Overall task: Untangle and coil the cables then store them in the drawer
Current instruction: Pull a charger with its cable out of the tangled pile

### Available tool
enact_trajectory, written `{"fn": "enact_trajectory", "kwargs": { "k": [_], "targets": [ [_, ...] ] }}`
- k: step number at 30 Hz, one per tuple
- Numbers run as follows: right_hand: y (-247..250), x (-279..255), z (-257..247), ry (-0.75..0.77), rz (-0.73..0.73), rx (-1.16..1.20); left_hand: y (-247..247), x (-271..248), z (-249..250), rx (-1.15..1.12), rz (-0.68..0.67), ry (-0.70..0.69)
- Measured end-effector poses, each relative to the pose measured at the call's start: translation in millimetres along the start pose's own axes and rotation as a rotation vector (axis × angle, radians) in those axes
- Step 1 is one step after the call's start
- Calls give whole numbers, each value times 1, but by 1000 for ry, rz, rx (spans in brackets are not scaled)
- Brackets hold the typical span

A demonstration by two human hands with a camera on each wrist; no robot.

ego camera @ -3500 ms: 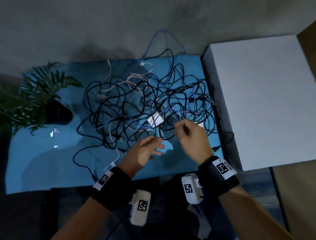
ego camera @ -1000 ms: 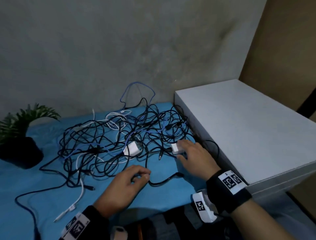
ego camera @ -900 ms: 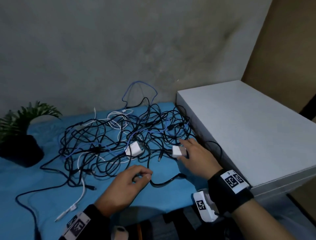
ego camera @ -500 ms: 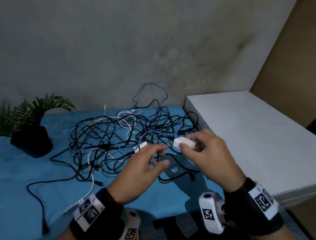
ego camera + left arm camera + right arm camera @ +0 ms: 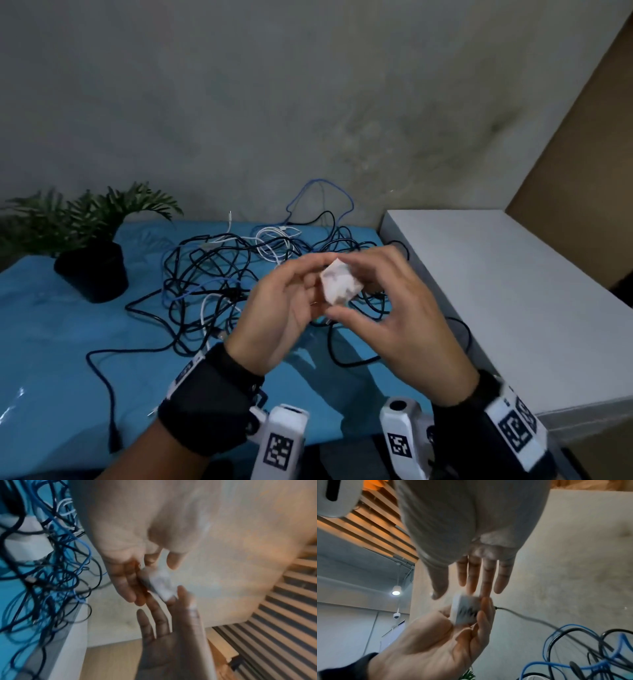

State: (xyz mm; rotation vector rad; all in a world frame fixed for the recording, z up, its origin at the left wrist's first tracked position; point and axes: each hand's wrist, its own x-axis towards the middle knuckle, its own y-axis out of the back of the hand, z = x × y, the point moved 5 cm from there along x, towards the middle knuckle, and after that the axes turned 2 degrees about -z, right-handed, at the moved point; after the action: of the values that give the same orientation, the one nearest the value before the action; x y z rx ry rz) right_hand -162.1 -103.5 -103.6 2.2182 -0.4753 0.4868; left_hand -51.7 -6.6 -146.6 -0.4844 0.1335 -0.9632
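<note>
**White charger block lifted clear of the cable pile**

The blue table surface (image 5: 51, 342) is carrying the tangled cables (image 5: 219, 274), which are lying in one loose, uncoiled heap against the grey wall. A white cabinet (image 5: 513, 308) is standing just beside the table on the right; no drawer front is showing, so its contents cannot be told. A potted plant (image 5: 92, 270) is sitting at the far left.

Compared with half a second ago, both hands are now raised higher above the pile and closer together. The right hand (image 5: 394, 308) is pinching the white charger block (image 5: 339, 286) between thumb and fingers, where earlier it was holding it lower down. The left hand (image 5: 277, 308) is touching the block with nearly straight fingers. A dark cable (image 5: 522, 616) is trailing from the block down into the heap.
</note>
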Motion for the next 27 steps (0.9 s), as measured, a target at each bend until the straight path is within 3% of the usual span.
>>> {"fn": "enact_trajectory", "kwargs": {
  "k": [2,4,7,9,13,16,19,21,24,27],
  "targets": [
    [-5,0,-13,40,-68,31,7,-1,9,116,86,-40],
    [0,1,-21,84,10,39,7,-1,17,286,83,-91],
    [11,13,-17,60,129,-40,-3,-8,27,367,-97,-134],
    [10,26,-13,-6,26,-100,-6,-14,36,395,-152,-191],
    [0,47,-1,-101,-288,-125,1,-24,65,332,-97,-330],
    [11,69,7,-152,-250,-122,14,-27,80,303,-35,-406],
    [35,93,-4,-70,-45,-50,29,-25,82,333,52,-391],
    [44,107,-21,24,13,-69,33,-21,79,526,112,-371],
    [42,119,-34,101,-19,-236,33,-17,73,718,109,-369],
    [33,122,-6,10,-199,-420,36,-16,71,644,71,-363]
  ]
}}
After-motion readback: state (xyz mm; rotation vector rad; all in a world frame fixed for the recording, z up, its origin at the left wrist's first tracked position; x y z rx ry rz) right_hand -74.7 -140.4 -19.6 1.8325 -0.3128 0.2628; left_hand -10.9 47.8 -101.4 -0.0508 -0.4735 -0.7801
